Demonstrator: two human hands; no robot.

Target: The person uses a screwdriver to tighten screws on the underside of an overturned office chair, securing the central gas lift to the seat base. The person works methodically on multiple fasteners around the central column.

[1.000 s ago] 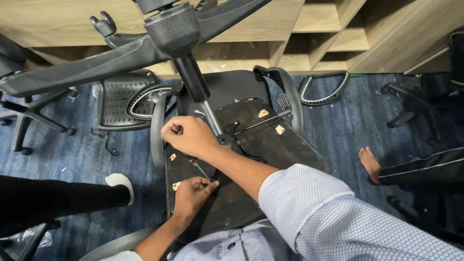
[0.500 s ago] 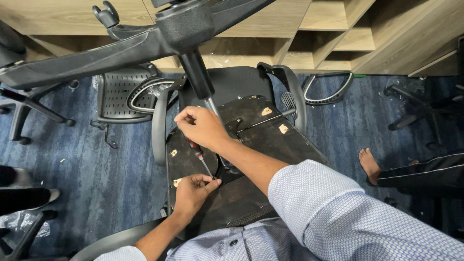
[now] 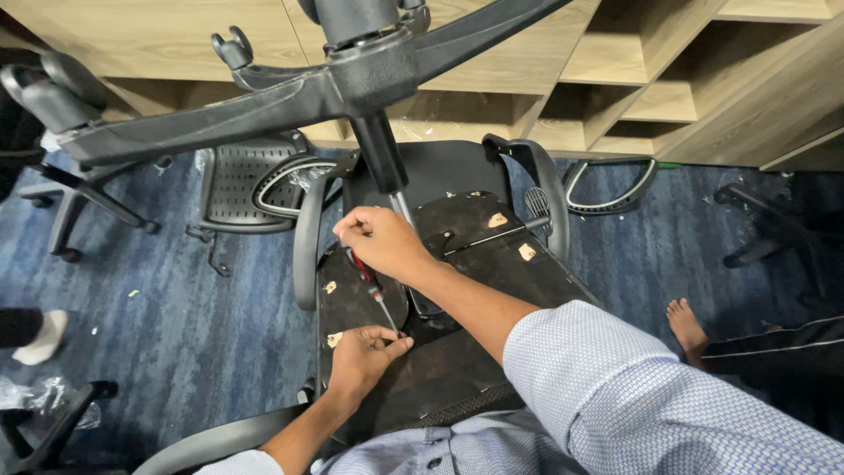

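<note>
Two hands on an upturned chair seat (image 3: 457, 352): right hand (image 3: 380, 242) fisted around a screwdriver (image 3: 376, 295), handle mostly hidden; left hand (image 3: 362, 352) pinching its tip, screw unseen.

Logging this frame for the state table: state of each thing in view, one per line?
office chair: upside down, seat underside up, wheeled base in the air
screwdriver: tilted, tip down at the seat underside
right hand: shut on the screwdriver handle
left hand: fingertips at the screwdriver tip; grip unclear
loose armrest: lying detached on the carpet
second chair base: lying tipped on the carpet
</note>
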